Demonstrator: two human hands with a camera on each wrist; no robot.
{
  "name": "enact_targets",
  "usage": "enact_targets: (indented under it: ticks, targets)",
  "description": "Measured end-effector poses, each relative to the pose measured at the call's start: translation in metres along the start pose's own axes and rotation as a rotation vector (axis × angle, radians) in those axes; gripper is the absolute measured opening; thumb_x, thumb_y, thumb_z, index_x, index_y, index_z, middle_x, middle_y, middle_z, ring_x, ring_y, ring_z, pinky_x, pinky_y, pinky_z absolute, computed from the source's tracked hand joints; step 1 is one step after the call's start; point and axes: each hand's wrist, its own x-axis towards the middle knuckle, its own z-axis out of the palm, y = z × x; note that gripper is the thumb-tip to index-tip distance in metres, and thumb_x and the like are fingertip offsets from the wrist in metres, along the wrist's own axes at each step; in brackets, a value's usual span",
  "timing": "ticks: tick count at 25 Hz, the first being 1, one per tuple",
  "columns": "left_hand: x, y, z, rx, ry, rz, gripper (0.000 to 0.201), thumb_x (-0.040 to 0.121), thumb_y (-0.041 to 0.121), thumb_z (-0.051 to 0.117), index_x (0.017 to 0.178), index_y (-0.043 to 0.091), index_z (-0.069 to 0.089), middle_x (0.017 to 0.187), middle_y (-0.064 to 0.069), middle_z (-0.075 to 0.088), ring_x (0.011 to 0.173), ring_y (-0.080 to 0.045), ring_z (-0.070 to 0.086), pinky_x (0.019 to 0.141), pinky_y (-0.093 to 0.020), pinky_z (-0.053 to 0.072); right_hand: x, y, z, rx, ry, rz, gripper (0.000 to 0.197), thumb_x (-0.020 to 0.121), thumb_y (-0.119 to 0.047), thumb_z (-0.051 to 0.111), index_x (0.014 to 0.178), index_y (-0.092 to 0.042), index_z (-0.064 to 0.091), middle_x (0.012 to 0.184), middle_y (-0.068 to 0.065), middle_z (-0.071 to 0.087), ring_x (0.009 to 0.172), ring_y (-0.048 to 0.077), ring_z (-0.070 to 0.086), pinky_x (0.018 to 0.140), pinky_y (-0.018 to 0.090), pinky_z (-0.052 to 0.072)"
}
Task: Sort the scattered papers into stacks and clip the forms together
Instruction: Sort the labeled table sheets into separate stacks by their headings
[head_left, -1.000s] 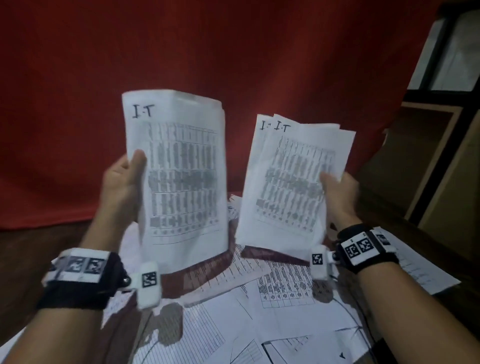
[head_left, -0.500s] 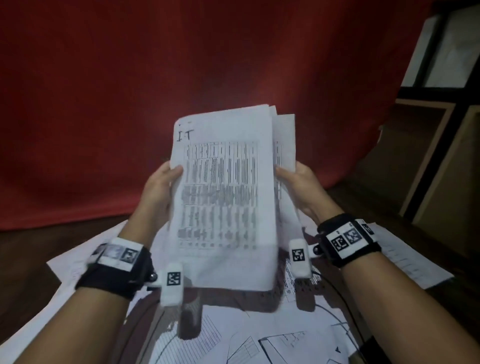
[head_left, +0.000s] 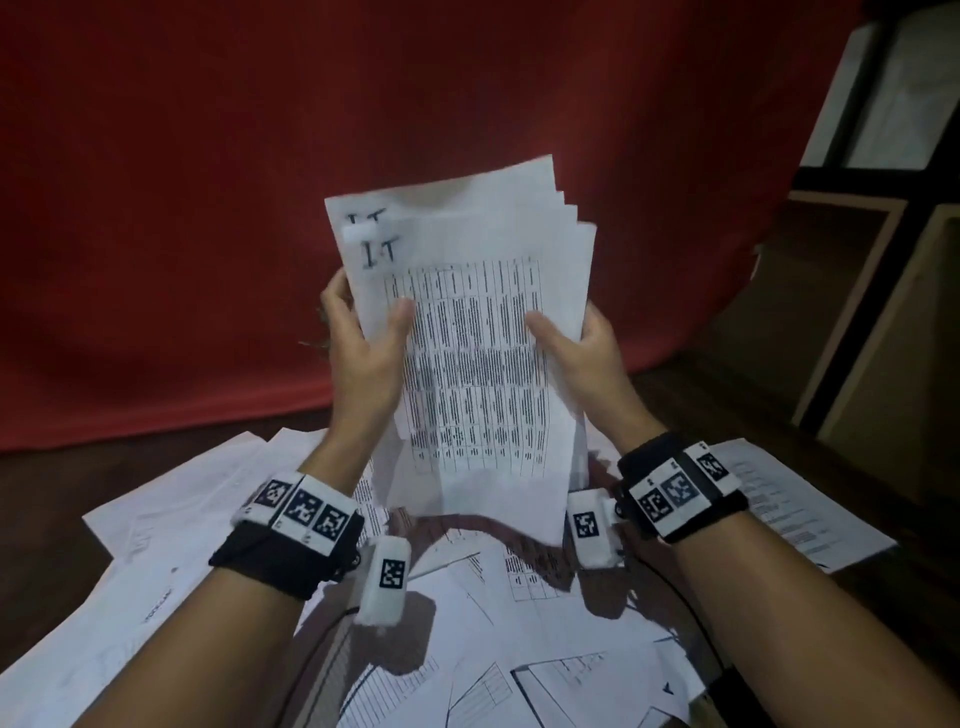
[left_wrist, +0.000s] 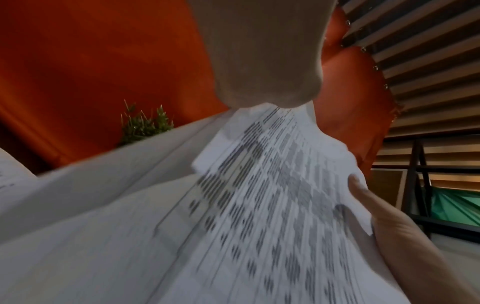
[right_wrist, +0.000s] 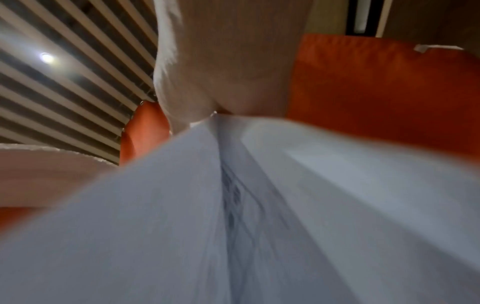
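Note:
I hold one upright stack of forms (head_left: 478, 364), white sheets printed with tables and marked "I.T" at the top left, above the table. My left hand (head_left: 363, 332) grips its left edge, thumb on the front sheet. My right hand (head_left: 576, 343) grips the right edge the same way. The sheets' top edges are fanned and uneven. In the left wrist view the stack of forms (left_wrist: 259, 205) fills the frame, with my right hand (left_wrist: 384, 214) at its edge. The right wrist view shows the blurred sheets of the forms (right_wrist: 233, 205) edge-on.
Loose papers (head_left: 519, 649) with tables and drawings lie scattered over the dark table (head_left: 52, 493) under my arms. One sheet (head_left: 795, 504) lies apart at the right. A red curtain (head_left: 311, 130) hangs behind. Wooden shelving (head_left: 883, 312) stands at the right.
A second ago each hand held its own bundle apart. The two bundles have come together into one stack, which both hands now hold by its sides.

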Motion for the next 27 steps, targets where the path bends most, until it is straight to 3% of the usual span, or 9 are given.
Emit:
enact_targets:
  ticks: [2,5,8,10,13,15,18,23,27]
  targets:
    - [0.002,-0.004,-0.011,-0.012,-0.085,-0.058,0.054,0.103,0.028,0.073,0.145,0.025,0.039,0.130,-0.002,0.069,0.113,-0.013,0.074,0.098,-0.038,0.064,-0.001,0.004,-0.011,-0.082,-0.072,0.064,0.031,0.097,-0.017,0.072,0.126,-0.006,0.069,0.120,0.010,0.077,0.112,0.026,0.074,0.103,0.046,0.057]
    - [0.004,-0.003,-0.015,0.038,-0.141,-0.065,0.035,0.097,0.033,0.078,0.124,0.027,0.056,0.119,0.002,0.073,0.109,-0.019,0.074,0.101,-0.054,0.062,-0.004,0.008,-0.015,-0.082,-0.148,0.145,0.028,0.097,-0.014,0.072,0.123,-0.007,0.072,0.119,0.005,0.078,0.112,0.020,0.074,0.106,0.041,0.055]
    - [0.010,0.014,-0.015,-0.110,-0.149,0.024,0.033,0.091,0.029,0.081,0.117,0.029,0.061,0.117,0.001,0.076,0.107,-0.019,0.076,0.093,-0.044,0.065,-0.002,0.001,-0.010,0.032,-0.051,0.038,0.020,0.098,-0.008,0.069,0.117,-0.009,0.073,0.114,0.001,0.079,0.112,0.021,0.075,0.103,0.035,0.057]
    - [0.013,0.012,-0.024,-0.199,-0.219,-0.060,0.044,0.085,0.033,0.085,0.122,0.028,0.062,0.119,0.001,0.078,0.105,-0.016,0.077,0.090,-0.038,0.066,-0.003,0.001,-0.009,0.104,0.003,-0.002,0.015,0.097,-0.006,0.070,0.111,-0.012,0.075,0.107,0.001,0.080,0.105,0.021,0.076,0.096,0.036,0.060]
    - [0.000,-0.018,-0.033,0.073,-0.425,-0.263,0.036,0.082,0.036,0.092,0.113,0.030,0.075,0.106,0.009,0.083,0.102,-0.015,0.079,0.096,-0.041,0.064,-0.012,0.013,-0.014,0.050,-0.111,0.100,0.021,0.098,-0.008,0.069,0.118,-0.006,0.073,0.107,0.000,0.080,0.100,0.015,0.076,0.087,0.029,0.061]
    - [-0.007,-0.036,-0.036,0.105,-0.341,-0.277,0.015,0.087,0.019,0.086,0.099,0.028,0.081,0.093,0.013,0.084,0.095,-0.012,0.080,0.091,-0.038,0.063,-0.014,0.030,-0.027,-0.081,-0.271,0.187,0.030,0.099,-0.015,0.069,0.129,-0.010,0.066,0.120,0.000,0.076,0.109,0.012,0.073,0.091,0.027,0.059]
    - [0.002,-0.044,-0.059,0.015,-0.103,-0.236,0.030,0.093,0.003,0.080,0.081,0.030,0.085,0.081,0.023,0.081,0.076,0.005,0.075,0.082,-0.026,0.061,-0.016,0.053,-0.063,-0.473,-0.427,0.358,0.042,0.095,-0.035,0.075,0.133,-0.022,0.063,0.121,0.000,0.071,0.107,0.011,0.069,0.093,0.031,0.053]
    - [0.018,-0.054,-0.116,-0.081,0.065,-0.186,0.036,0.095,0.013,0.082,0.079,0.046,0.086,0.085,0.025,0.081,0.080,0.006,0.076,0.082,-0.020,0.065,-0.024,0.093,-0.115,-1.396,-0.669,0.641,0.068,0.090,-0.070,0.063,0.096,-0.003,0.072,0.090,0.007,0.070,0.077,0.019,0.064,0.066,0.027,0.047]
    - [0.015,-0.067,-0.142,-0.145,0.135,-0.260,0.007,0.086,0.031,0.086,0.084,0.037,0.088,0.096,0.021,0.083,0.095,0.003,0.077,0.095,-0.024,0.061,-0.019,0.116,-0.105,-1.377,-0.532,0.777,0.080,0.069,-0.085,0.071,0.096,-0.010,0.073,0.100,0.006,0.074,0.101,0.026,0.071,0.095,0.038,0.058]
